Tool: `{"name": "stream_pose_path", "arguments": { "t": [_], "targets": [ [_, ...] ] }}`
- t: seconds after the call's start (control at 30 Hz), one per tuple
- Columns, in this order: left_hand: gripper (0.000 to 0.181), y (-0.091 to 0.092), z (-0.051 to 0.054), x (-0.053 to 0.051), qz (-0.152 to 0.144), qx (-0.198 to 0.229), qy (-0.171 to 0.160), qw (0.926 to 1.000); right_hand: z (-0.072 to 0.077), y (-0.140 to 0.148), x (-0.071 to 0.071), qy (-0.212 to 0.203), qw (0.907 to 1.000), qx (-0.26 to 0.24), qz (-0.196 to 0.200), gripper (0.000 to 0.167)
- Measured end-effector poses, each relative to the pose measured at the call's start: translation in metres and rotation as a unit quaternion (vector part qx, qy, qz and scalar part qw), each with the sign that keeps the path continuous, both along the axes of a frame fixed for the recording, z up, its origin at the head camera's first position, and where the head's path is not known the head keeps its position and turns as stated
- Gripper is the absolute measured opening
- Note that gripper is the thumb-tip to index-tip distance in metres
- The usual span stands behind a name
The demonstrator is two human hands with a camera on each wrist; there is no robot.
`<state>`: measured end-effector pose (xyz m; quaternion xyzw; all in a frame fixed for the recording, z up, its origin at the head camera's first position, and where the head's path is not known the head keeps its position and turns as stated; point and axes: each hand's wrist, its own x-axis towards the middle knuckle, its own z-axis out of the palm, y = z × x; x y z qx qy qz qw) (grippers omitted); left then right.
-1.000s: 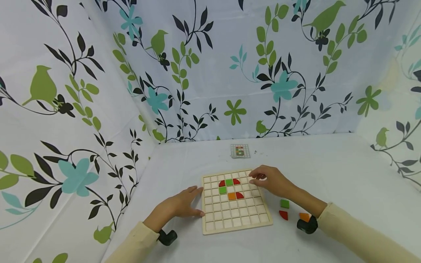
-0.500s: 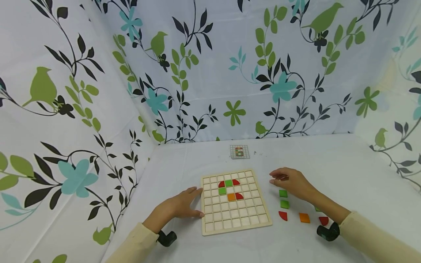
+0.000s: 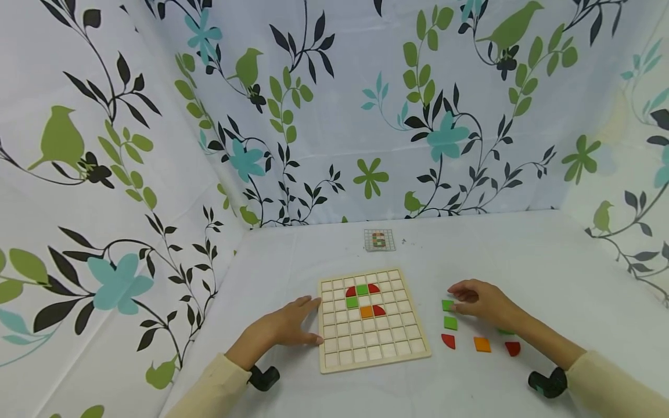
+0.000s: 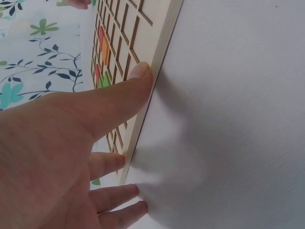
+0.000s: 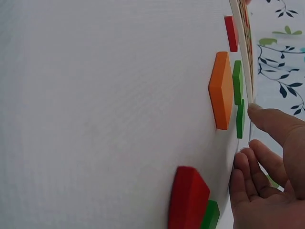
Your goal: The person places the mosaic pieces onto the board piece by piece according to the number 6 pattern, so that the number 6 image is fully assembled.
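Six pieces sit in the wooden grid board [image 3: 374, 352], upper part: left red quarter [image 3: 351, 292], top green square [image 3: 362, 289] and right red quarter [image 3: 373, 288] side by side in one row; lower green square [image 3: 352, 302] directly under the left red quarter; orange square [image 3: 367, 312] and lower red quarter [image 3: 378, 310] adjacent, one row further down. Board flat on the white surface [image 3: 282, 255]. Left hand [image 3: 290, 323] at board's left edge, grip wide, fingers spread, thumb touching the rim. Right hand [image 3: 486, 303] right of the board, at the upper loose green square [image 3: 447, 305]; grip fairly narrow, thumb and fingers apart, fingers loosely bent; can't tell whether it touches the piece. More pieces nearby on the surface: second loose green square [image 3: 450, 323], loose red quarter [image 3: 448, 341] just below that, loose orange square [image 3: 482, 344], far-right red quarter [image 3: 513, 348], third loose green square [image 3: 506, 332] mostly hidden by the right forearm [image 3: 549, 341]. Small pattern card [image 3: 379, 240] lies beyond the board. Printed cloth [image 3: 334, 104] behind: birds, leaves, flowers. Cream sleeves [image 3: 214, 386], black wrist cameras [image 3: 263, 378].
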<state>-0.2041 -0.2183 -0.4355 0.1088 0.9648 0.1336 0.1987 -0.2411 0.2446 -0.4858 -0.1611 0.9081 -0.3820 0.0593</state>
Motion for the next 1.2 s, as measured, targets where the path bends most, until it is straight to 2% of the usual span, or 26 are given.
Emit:
{"name": "stream_pose_path", "arguments": {
  "t": [0.17,0.47,0.83,1.2],
  "targets": [
    [0.096,-0.001,-0.002,0.0,0.001,0.004,-0.001,1.0,-0.003,0.003,0.0,0.017,0.9996,0.01,0.02,0.046],
    [0.096,-0.001,-0.004,0.0,0.001,0.001,0.002,1.0,-0.008,0.004,-0.004,0.035,0.9983,0.027,0.038,0.04],
    [0.097,-0.003,-0.004,0.003,0.003,0.011,0.003,0.9999,0.002,0.0,-0.001,0.04,0.9956,0.049,0.069,0.029],
    [0.096,-0.003,-0.005,0.002,-0.001,0.005,0.004,1.0,-0.001,0.0,-0.001,0.048,0.9951,0.053,0.068,0.025]
  ]
}}
